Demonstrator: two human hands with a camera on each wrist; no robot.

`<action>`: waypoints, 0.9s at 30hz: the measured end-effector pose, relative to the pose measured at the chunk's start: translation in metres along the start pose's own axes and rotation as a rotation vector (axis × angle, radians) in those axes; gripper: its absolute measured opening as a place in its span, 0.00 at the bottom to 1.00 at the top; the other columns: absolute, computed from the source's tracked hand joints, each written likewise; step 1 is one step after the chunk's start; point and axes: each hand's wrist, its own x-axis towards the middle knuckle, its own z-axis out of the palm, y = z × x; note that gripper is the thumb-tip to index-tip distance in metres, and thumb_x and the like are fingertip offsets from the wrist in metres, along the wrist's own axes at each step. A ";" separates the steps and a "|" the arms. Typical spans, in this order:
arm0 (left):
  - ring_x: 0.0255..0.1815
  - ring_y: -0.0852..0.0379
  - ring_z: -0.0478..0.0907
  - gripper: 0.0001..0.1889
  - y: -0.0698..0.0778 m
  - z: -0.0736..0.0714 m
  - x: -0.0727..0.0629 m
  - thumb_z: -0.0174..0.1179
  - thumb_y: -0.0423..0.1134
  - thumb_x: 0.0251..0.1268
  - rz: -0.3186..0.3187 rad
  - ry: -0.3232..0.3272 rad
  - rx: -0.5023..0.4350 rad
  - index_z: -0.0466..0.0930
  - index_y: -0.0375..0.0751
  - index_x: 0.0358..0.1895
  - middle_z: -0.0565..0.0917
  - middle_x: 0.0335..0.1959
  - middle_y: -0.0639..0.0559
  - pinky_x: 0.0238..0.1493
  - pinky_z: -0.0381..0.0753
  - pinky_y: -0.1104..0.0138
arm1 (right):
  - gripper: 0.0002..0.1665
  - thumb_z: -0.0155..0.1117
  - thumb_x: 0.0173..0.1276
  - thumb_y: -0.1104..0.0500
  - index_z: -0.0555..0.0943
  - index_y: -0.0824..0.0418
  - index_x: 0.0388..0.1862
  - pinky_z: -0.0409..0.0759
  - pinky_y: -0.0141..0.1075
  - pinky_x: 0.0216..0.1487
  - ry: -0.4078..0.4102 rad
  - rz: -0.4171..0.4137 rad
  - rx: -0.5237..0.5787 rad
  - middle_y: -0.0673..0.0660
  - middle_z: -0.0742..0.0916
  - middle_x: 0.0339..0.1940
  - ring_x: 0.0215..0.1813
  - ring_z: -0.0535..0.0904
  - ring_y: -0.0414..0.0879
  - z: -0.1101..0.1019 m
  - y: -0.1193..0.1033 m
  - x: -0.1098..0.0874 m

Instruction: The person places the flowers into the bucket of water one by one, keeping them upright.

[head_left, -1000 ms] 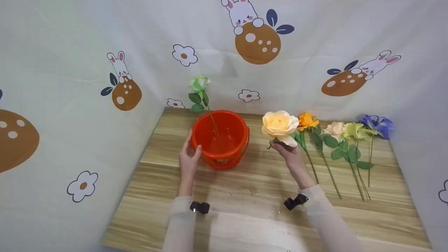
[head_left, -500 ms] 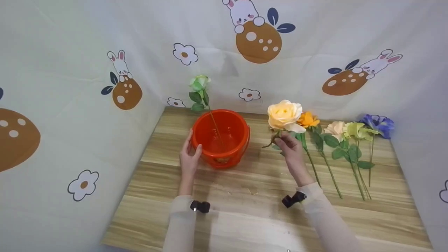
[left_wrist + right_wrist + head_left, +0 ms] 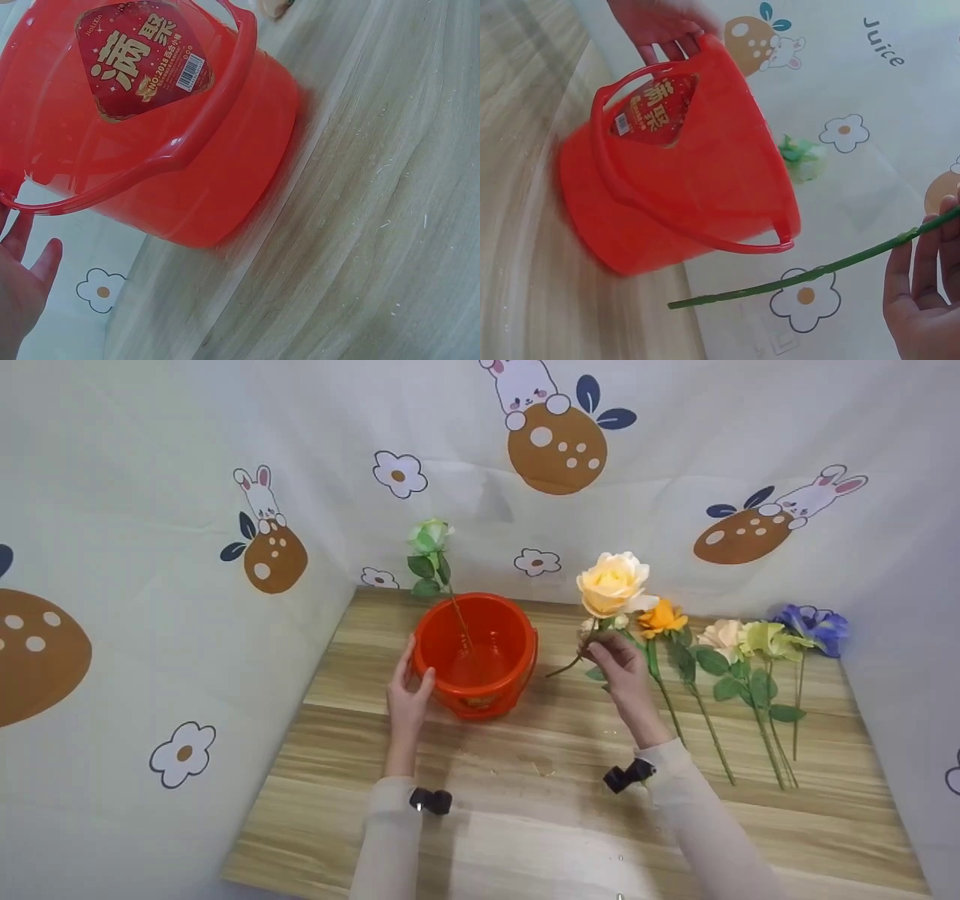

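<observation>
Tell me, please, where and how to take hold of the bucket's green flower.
I'd pinch the flower by its bare stem below the leaves, coming from above on the near side: it slants out across the bucket's far rim, leaves bunched higher up.

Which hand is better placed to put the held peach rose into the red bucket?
Probably the right hand: it grips the peach rose, whose stem points toward the red bucket. The left hand touches the bucket.

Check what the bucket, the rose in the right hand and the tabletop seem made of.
Bucket: likely plastic, glossy red, from its bright highlights. Rose: artificial-looking; matte petals suggest fabric, the uniformly green stem suggests plastic. Tabletop: wood-grain finish with a soft sheen; wood or laminate, I can't tell.
</observation>
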 end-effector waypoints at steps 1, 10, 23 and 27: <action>0.78 0.45 0.60 0.31 0.000 0.000 0.000 0.57 0.20 0.64 0.001 -0.001 0.001 0.65 0.30 0.72 0.64 0.76 0.36 0.77 0.63 0.59 | 0.10 0.55 0.75 0.68 0.83 0.60 0.44 0.85 0.33 0.54 0.002 -0.002 0.003 0.51 0.90 0.42 0.46 0.86 0.40 0.001 -0.001 0.002; 0.78 0.44 0.60 0.31 0.000 0.000 0.001 0.58 0.22 0.64 -0.001 0.005 0.024 0.66 0.30 0.72 0.66 0.75 0.38 0.75 0.64 0.72 | 0.13 0.53 0.74 0.71 0.83 0.59 0.39 0.87 0.34 0.50 0.042 -0.020 -0.009 0.52 0.90 0.38 0.42 0.87 0.43 0.009 -0.016 0.017; 0.77 0.39 0.59 0.30 0.025 0.002 -0.003 0.59 0.22 0.64 -0.033 -0.015 0.034 0.64 0.24 0.71 0.64 0.74 0.32 0.77 0.61 0.55 | 0.09 0.57 0.74 0.67 0.84 0.60 0.41 0.85 0.32 0.53 0.021 -0.143 -0.047 0.49 0.90 0.40 0.44 0.86 0.39 0.019 -0.040 0.032; 0.78 0.41 0.59 0.31 0.013 0.000 -0.001 0.57 0.21 0.65 -0.048 -0.013 0.021 0.64 0.28 0.72 0.63 0.76 0.35 0.76 0.63 0.61 | 0.08 0.58 0.74 0.65 0.84 0.63 0.46 0.85 0.34 0.55 0.019 -0.194 -0.056 0.51 0.90 0.41 0.45 0.86 0.42 0.024 -0.045 0.034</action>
